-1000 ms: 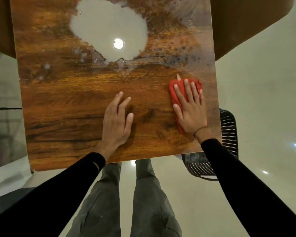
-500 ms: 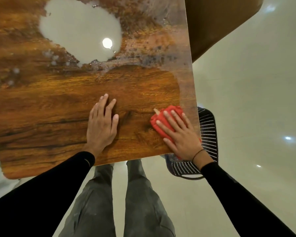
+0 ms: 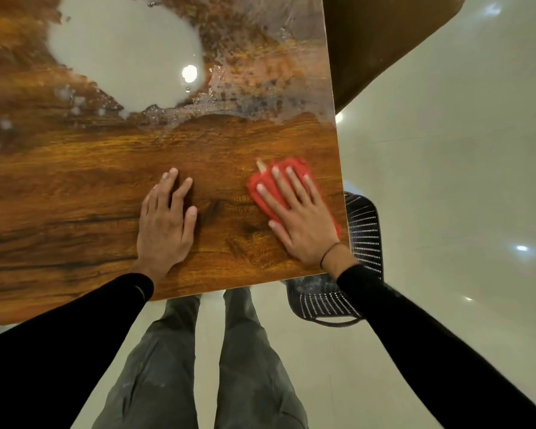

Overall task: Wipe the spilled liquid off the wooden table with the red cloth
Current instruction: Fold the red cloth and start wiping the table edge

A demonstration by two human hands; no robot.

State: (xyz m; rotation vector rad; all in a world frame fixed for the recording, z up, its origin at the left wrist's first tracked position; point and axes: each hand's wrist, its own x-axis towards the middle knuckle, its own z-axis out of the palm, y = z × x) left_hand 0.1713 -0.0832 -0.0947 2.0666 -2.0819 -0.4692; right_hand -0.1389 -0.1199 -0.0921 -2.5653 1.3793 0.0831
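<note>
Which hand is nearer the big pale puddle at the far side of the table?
Left. The left hand rests flat almost straight below the puddle; the right hand presses the red cloth further off, near the table's right edge.

A red cloth [image 3: 262,185], bunched flat, is pressed against the wooden table [image 3: 75,218] close to its right edge, near the front corner. The spilled liquid [image 3: 121,54], a broad pale pool fringed with droplets and smears, is spread across the far tabletop, well apart from the cloth.
</note>
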